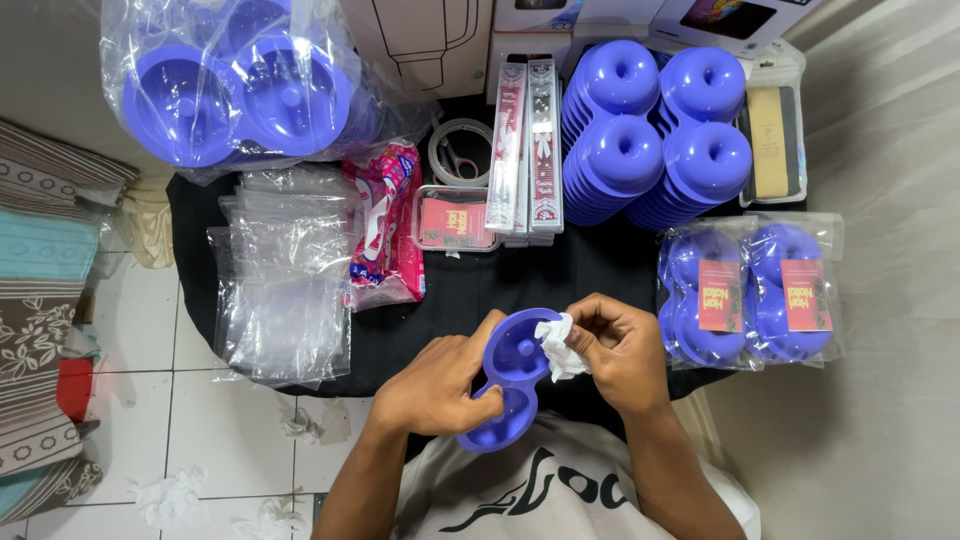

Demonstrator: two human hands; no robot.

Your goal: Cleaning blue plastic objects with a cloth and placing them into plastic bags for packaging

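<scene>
1. Right, head view, center bottom: I see the left hand (440, 385) clenched on the side of a purple two-cup mold (512, 385), fingers wrapped at its middle, holding it tilted above the lap, over the near edge of the black cloth (470, 290).
2. Same view: right hand (620, 350) pinches a crumpled white tissue (558, 345), pressed vs. the mold's upper cup.
3. Upper right on the cloth: stacks of purple molds (650, 130), four domes showing, packed tight w/ each other.
4. Right edge: two bagged molds w/ red cards (750, 295), side by side, just beside the right hand.
5. Upper left: big clear bag of purple molds (235, 85), propped over the cloth's far corner.
6. Left: pile of empty clear bags (280, 280), flat, next to a pink printed packet (385, 225).
7. Center top: small clear box w/ red cards (455, 220), tape roll (460, 150) behind it, long narrow boxes (527, 145) to its right.
8. Floor bottom left: crumpled tissue scraps (170, 495) on white tiles.
</scene>
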